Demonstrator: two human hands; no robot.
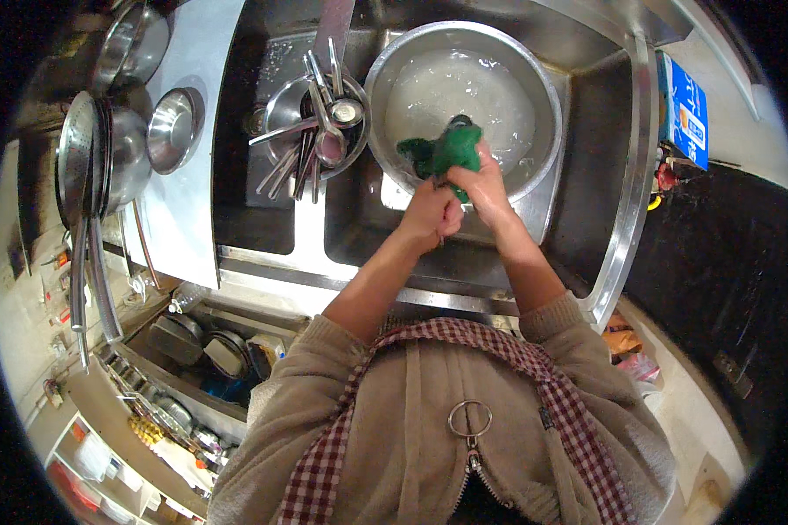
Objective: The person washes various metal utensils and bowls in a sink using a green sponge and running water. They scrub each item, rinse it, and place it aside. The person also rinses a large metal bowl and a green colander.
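A large round metal basin (375, 72) of cloudy water stands in the right sink bowl. Over its near edge, my right hand (486, 180) grips a green scouring pad (459, 149), with its thumb towards my left hand. The pad is bunched against a dark object whose kind I cannot make out. My left hand (433, 213) is closed just below the pad, partly over the basin's rim; a small tip shows under the fist, but what it holds is hidden. To the left, a metal bowl (277, 121) holds several ladles and spoons (330, 146), their handles pointing various ways.
Stainless steel sink edges (620, 262) surround the bowls. Left of them lies a pale board (190, 230) with a small metal bowl (171, 131); strainers and pans with long handles (82, 275) hang beside it. A blue box (689, 111) stands at the right.
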